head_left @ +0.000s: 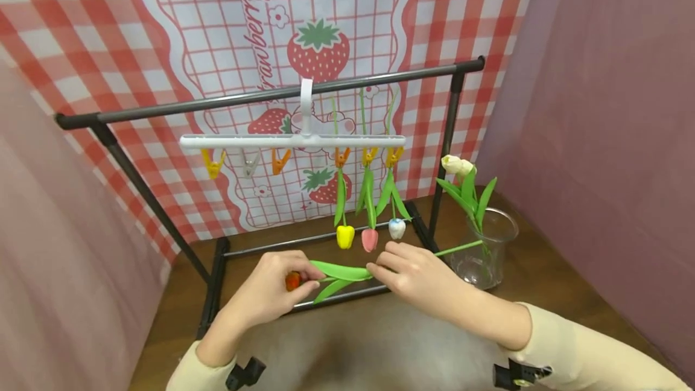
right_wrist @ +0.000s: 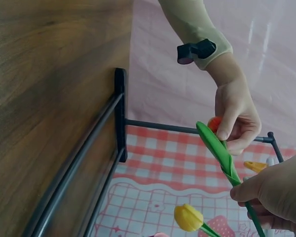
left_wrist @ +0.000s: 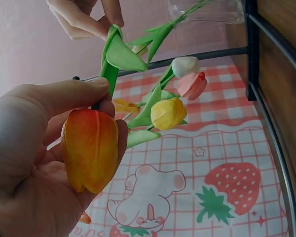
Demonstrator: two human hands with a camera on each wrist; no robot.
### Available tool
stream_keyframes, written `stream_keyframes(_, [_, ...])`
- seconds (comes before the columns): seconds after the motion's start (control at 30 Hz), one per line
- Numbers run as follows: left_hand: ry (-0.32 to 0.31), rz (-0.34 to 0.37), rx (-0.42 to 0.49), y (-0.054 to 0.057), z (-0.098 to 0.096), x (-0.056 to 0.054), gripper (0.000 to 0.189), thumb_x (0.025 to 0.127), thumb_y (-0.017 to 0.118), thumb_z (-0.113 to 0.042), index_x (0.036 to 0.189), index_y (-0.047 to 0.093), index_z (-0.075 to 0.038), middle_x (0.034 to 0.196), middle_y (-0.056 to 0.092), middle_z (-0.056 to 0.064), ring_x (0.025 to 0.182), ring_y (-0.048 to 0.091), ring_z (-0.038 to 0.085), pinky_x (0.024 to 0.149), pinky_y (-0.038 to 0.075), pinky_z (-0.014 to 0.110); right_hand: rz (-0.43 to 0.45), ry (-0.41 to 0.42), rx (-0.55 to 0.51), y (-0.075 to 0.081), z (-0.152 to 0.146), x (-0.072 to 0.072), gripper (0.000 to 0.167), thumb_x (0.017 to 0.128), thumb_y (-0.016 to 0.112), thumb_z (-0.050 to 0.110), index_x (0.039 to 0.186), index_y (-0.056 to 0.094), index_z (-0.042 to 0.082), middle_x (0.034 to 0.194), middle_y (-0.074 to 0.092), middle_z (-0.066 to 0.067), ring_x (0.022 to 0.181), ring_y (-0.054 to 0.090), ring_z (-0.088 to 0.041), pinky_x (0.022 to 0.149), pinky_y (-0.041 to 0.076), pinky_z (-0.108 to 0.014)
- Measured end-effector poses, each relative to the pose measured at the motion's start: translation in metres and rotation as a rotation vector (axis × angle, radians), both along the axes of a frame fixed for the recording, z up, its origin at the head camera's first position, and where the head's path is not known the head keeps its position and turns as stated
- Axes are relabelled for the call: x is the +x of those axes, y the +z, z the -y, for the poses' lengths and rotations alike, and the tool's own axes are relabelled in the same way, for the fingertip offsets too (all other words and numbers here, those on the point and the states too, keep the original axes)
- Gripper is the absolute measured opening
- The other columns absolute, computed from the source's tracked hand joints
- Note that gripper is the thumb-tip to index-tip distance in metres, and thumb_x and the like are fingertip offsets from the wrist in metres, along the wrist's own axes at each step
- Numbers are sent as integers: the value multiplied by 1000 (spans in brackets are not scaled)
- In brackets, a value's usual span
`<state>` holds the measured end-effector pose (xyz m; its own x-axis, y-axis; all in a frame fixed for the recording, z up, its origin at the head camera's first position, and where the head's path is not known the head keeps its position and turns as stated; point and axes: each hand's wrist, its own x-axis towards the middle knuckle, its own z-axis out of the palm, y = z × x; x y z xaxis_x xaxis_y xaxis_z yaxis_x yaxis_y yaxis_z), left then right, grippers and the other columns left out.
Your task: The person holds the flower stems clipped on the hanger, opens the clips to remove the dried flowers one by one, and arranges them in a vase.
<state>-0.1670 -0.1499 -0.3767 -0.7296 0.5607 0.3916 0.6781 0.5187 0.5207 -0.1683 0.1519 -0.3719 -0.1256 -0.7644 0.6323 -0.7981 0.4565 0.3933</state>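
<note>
An orange-red artificial tulip [left_wrist: 91, 148] lies sideways between my two hands, above the rack's front bar. My left hand [head_left: 277, 285] pinches its stem just behind the bloom, which sits against the palm. Around the lower stem, where the green leaves [head_left: 347, 272] join, my right hand [head_left: 409, 270] grips with thumb and fingers. The stem's bare end [head_left: 461, 248] sticks out to the right, in front of the glass vase. Just beyond the hands, a yellow tulip [head_left: 345, 237], a pink tulip [head_left: 370, 240] and a white-blue tulip [head_left: 397, 228] hang upside down.
A white clip hanger [head_left: 244, 142] hooks over the black rack's top bar [head_left: 228, 100]. Its left half carries a yellow clip [head_left: 214, 165], a grey clip [head_left: 250, 163] and an orange clip [head_left: 280, 162], none holding a flower. White tulips [head_left: 458, 165] stand in the glass vase [head_left: 502, 228] at right.
</note>
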Motion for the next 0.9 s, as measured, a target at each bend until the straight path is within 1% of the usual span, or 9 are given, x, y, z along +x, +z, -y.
stream_keyframes(0.2, [-8, -15, 5, -4, -10, 1, 14, 90, 84, -5, 97, 84, -17, 89, 74, -10, 79, 61, -3, 72, 58, 20, -29, -18, -33, -9, -8, 1, 22, 75, 86, 2, 95, 82, 10, 80, 69, 3, 75, 58, -10, 68, 54, -21])
stream_keyframes(0.27, [-10, -26, 9, -4, -13, -1, 13, 90, 84, -5, 96, 83, -17, 89, 74, -10, 79, 61, -4, 72, 58, 19, -37, -33, -39, -10, -11, 0, 20, 77, 83, 3, 95, 82, 11, 81, 68, 3, 76, 60, -10, 69, 56, -22])
stream_keyframes(0.4, [-22, -76, 20, -2, -20, -6, 12, 88, 85, -5, 94, 83, -15, 87, 74, -9, 79, 62, -5, 71, 58, 18, -49, -62, -45, -11, -15, -4, 17, 80, 77, 3, 94, 82, 12, 84, 69, 2, 80, 64, -11, 71, 59, -25])
stream_keyframes(0.5, [-16, -82, 17, -6, -24, -2, 11, 87, 86, -5, 93, 83, -14, 88, 73, -9, 80, 61, -5, 71, 58, 17, -46, -67, -55, -17, -17, -1, 16, 80, 75, 6, 93, 82, 12, 89, 73, 1, 85, 70, -13, 75, 63, -27])
stream_keyframes(0.63, [-14, -39, 23, -15, -27, 5, 8, 89, 85, -5, 94, 83, -12, 90, 74, -7, 81, 61, -6, 72, 58, 17, -24, -54, -83, -27, -19, 5, 16, 80, 74, 10, 93, 83, 13, 95, 76, 1, 91, 74, -14, 76, 64, -29])
stream_keyframes(0.7, [-13, -34, 30, -16, -26, 6, 6, 90, 84, -6, 94, 83, -11, 90, 75, -5, 82, 62, -6, 73, 59, 17, -7, -45, -98, -29, -19, 5, 15, 80, 76, 10, 93, 83, 14, 95, 76, 2, 91, 75, -14, 75, 65, -29])
stream_keyframes(0.8, [6, -76, 38, -12, -24, 2, 7, 89, 85, -7, 93, 83, -11, 90, 76, -5, 83, 64, -5, 74, 60, 19, -12, -42, -114, -28, -17, -1, 15, 80, 76, 9, 93, 82, 15, 92, 74, 3, 89, 74, -13, 77, 65, -29])
stream_keyframes(0.9, [41, -149, 48, -4, -21, -4, 11, 86, 88, -6, 92, 82, -14, 90, 75, -7, 82, 65, -3, 74, 60, 19, -48, -42, -135, -23, -14, -9, 19, 83, 68, 7, 93, 82, 15, 88, 72, 3, 85, 72, -12, 78, 65, -31])
